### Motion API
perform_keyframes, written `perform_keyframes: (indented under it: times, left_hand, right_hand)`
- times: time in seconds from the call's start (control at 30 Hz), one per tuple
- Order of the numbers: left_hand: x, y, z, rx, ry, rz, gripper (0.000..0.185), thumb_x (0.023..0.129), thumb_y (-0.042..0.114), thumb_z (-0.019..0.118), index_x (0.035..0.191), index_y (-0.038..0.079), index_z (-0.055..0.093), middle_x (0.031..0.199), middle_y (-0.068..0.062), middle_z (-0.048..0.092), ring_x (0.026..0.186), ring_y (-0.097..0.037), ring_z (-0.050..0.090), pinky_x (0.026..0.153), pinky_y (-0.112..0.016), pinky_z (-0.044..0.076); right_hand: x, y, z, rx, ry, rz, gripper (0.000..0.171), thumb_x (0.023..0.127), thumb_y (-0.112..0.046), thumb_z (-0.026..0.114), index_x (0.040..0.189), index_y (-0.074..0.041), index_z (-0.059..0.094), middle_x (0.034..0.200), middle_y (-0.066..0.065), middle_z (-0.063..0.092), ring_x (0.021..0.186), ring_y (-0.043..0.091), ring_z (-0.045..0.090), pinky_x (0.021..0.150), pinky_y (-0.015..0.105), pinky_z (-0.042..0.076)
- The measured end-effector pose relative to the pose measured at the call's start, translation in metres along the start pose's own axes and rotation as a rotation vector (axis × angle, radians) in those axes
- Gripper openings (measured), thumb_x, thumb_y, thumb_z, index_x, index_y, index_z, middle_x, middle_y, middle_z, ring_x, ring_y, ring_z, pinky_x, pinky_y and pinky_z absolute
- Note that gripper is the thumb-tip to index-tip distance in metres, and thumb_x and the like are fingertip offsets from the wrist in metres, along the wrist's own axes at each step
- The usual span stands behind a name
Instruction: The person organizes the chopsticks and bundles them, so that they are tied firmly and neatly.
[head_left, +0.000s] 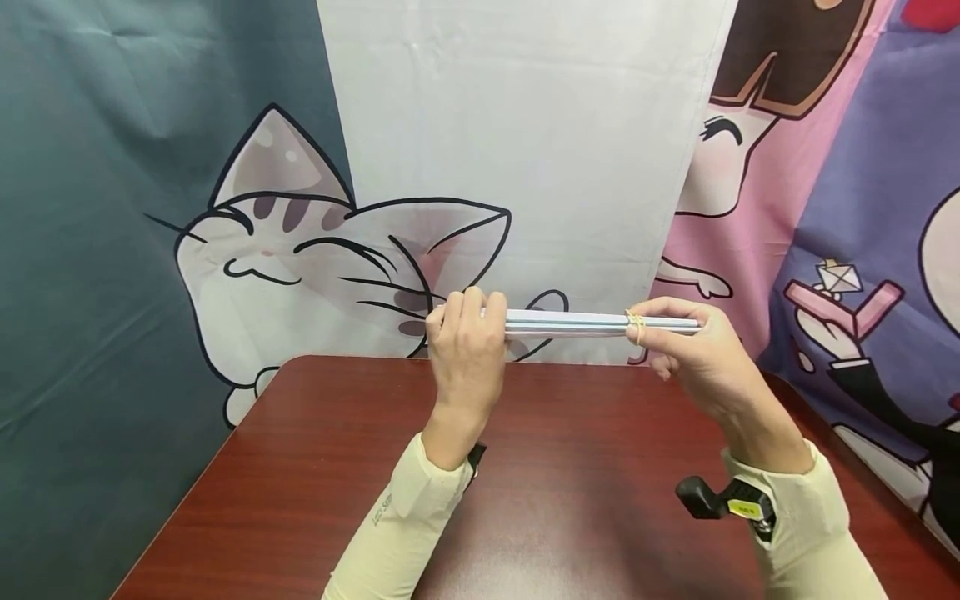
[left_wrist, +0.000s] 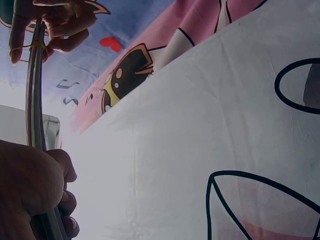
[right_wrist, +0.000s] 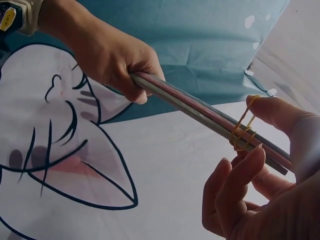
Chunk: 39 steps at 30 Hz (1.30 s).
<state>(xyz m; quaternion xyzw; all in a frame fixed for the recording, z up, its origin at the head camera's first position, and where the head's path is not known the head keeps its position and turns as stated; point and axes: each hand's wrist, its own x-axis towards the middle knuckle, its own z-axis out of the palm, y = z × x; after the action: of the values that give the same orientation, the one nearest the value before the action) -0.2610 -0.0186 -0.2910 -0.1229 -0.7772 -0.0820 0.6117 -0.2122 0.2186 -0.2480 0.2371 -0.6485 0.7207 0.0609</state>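
Note:
A bundle of thin pale sticks is held level above the table, and it shows again in the wrist views. My left hand grips its left end in a fist. A yellow rubber band is wound round the bundle near its right end. My right hand pinches the bundle there, with a loop of the band stretched over the thumb.
Under the hands lies a dark red wooden table. Behind it hang cartoon cloths: a cat print on the left, white in the middle, pink and purple figures at right. A black wrist device sits on my right sleeve.

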Motion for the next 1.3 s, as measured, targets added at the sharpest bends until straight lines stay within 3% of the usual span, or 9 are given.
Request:
perform_keyframes:
  times: [0.13,0.3,0.5,0.73,0.87,1.07,1.3]
  left_hand:
    - [-0.002,0.005,0.004,-0.041,0.036,0.006,0.019,0.091,0.007,0.057,0.074,0.012,0.051,0.073,-0.004,0.049,0.073,-0.023,0.051,0.076,-0.036,0.037]
    - [-0.003,0.001,0.004,-0.06,0.074,-0.017,0.02,0.089,0.009,0.06,0.072,0.01,0.05,0.071,-0.007,0.048,0.071,-0.027,0.051,0.076,-0.039,0.037]
    - [-0.004,-0.009,-0.002,-0.057,0.06,-0.045,0.019,0.086,0.008,0.066,0.074,0.008,0.051,0.071,-0.008,0.048,0.073,-0.029,0.05,0.077,-0.04,0.036]
    - [-0.006,0.0,0.003,-0.091,0.044,-0.025,0.019,0.086,0.008,0.065,0.074,0.008,0.051,0.071,-0.008,0.048,0.073,-0.028,0.051,0.076,-0.04,0.037]
    - [-0.006,0.002,0.002,-0.089,0.035,-0.023,0.019,0.085,0.007,0.066,0.074,0.009,0.05,0.072,-0.008,0.048,0.074,-0.028,0.051,0.076,-0.04,0.037]
    - [-0.007,0.0,0.001,-0.087,0.019,-0.027,0.02,0.083,0.006,0.067,0.074,0.009,0.05,0.072,-0.008,0.048,0.073,-0.028,0.051,0.076,-0.04,0.038]
    - [-0.007,0.001,0.0,-0.074,0.014,-0.024,0.019,0.085,0.006,0.064,0.074,0.009,0.049,0.073,-0.007,0.049,0.074,-0.027,0.051,0.078,-0.039,0.038]
  right_hand:
    - [-0.006,-0.001,-0.004,-0.022,0.027,0.002,0.024,0.087,0.013,0.06,0.093,-0.006,0.074,0.067,0.003,0.066,0.045,0.01,0.046,0.042,0.031,0.026]
    - [-0.003,0.001,0.001,-0.053,0.028,-0.005,0.019,0.086,0.009,0.063,0.092,-0.006,0.073,0.07,0.003,0.064,0.049,0.009,0.051,0.042,0.021,0.039]
    - [0.009,0.005,0.011,-0.014,0.004,-0.008,0.017,0.087,0.007,0.061,0.09,-0.007,0.069,0.072,0.005,0.062,0.047,0.01,0.047,0.041,0.019,0.041]
    - [0.0,0.006,0.001,0.029,-0.014,-0.04,0.026,0.091,0.004,0.049,0.096,-0.006,0.072,0.077,0.006,0.065,0.064,0.01,0.055,0.044,0.02,0.043]
    - [-0.003,0.006,-0.002,-0.022,0.054,-0.072,0.025,0.091,0.005,0.055,0.096,-0.006,0.076,0.085,0.007,0.07,0.067,0.013,0.057,0.053,0.023,0.05]
    - [-0.006,0.006,0.002,-0.235,0.233,-0.141,0.018,0.081,0.007,0.072,0.091,-0.008,0.077,0.076,0.002,0.071,0.056,0.013,0.061,0.053,0.023,0.05]
    - [-0.005,0.006,0.004,-0.268,0.241,-0.18,0.014,0.077,0.008,0.077,0.09,0.005,0.073,0.078,0.005,0.072,0.057,0.012,0.063,0.055,0.025,0.054]
